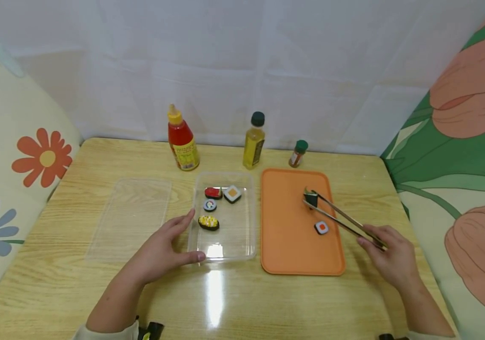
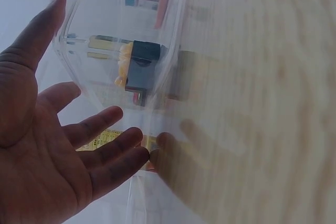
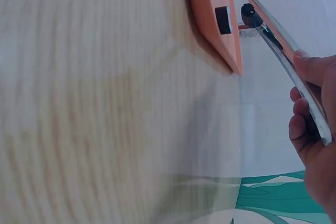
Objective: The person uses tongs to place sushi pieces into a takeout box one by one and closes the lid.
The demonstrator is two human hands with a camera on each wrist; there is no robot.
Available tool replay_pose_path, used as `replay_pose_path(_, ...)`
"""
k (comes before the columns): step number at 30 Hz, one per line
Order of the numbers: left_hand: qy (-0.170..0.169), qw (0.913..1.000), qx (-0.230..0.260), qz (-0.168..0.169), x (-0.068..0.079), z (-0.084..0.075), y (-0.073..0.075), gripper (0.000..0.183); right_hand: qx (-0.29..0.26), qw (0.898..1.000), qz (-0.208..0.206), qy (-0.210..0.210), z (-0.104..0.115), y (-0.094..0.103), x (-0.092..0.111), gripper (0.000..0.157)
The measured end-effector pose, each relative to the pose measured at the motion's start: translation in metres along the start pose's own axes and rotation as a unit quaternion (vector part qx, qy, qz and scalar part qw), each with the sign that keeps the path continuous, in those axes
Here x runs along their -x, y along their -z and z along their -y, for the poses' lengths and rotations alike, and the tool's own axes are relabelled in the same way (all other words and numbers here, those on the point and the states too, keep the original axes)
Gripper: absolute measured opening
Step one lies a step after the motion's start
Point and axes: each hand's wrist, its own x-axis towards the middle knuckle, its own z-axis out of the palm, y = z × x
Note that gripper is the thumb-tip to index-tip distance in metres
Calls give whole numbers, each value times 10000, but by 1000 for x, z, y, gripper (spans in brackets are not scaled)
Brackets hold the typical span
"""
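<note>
My right hand (image 1: 393,257) grips metal tongs (image 1: 339,221) over the right half of an orange tray (image 1: 285,231). Between the tong tips is a dark sushi piece (image 1: 311,199), appearing raised off the tray in the right wrist view. A small square sushi roll with a red centre (image 1: 321,227) lies on the tray below it. My left hand (image 1: 161,250), fingers spread, is at the left side of a clear plastic box (image 1: 254,236). Inside the box are a red-topped sushi (image 1: 213,193), a square roll (image 1: 232,194), a round roll (image 1: 210,205) and a yellow-topped sushi (image 1: 208,223).
A clear lid (image 1: 129,222) lies left of the box. Along the back stand a red sauce bottle with a yellow cap (image 1: 184,144), an oil bottle (image 1: 254,141) and a small green-capped spice jar (image 1: 298,154). White cloth (image 1: 225,71) hangs behind the table.
</note>
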Motion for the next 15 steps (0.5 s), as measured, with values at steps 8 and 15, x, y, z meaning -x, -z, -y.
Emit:
replay_pose_path(8,13,10000,16,13,0,0,0,111,-37,9999,122,-2,14,-1,-12,42)
replay_pose_path(15,15,10000,9,31,0,-1,0,110,-204,9997,152,57,23,-4,-21,41)
